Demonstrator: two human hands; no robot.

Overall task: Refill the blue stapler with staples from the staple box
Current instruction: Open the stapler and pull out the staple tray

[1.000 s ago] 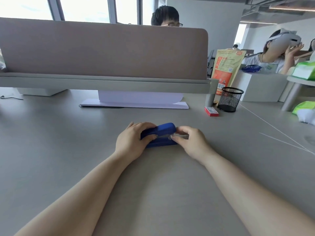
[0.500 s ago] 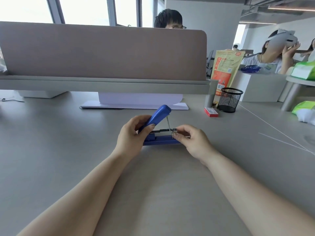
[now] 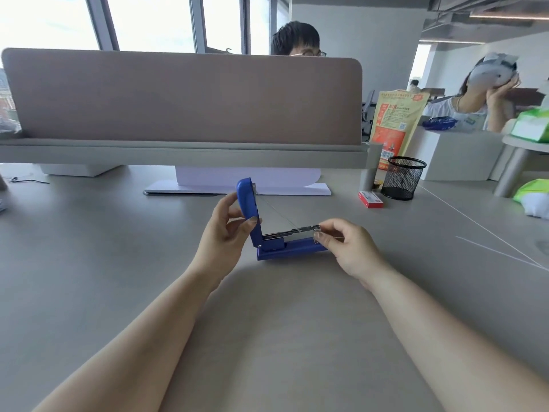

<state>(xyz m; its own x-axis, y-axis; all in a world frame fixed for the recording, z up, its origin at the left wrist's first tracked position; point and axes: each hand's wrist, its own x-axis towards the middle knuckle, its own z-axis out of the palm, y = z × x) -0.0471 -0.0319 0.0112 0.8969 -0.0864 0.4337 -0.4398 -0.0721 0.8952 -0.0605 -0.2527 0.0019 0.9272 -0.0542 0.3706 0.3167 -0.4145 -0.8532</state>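
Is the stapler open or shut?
Open. The blue stapler's top cover stands nearly upright, held by the left hand; the metal staple rail lies exposed.

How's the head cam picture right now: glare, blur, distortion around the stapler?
Head view: windows blown out white; wide-angle bends the divider and stretches the forearms; blue stapler and both hands, left hand, right hand, evenly lit, fairly sharp.

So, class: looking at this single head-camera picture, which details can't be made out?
- Staples in the blue stapler magazine: too small, glare.
- Print on the red staple box: too small.
- Front tip of the magazine: behind right hand fingertips.
- Mesh pen cup contents: too dark to tell.
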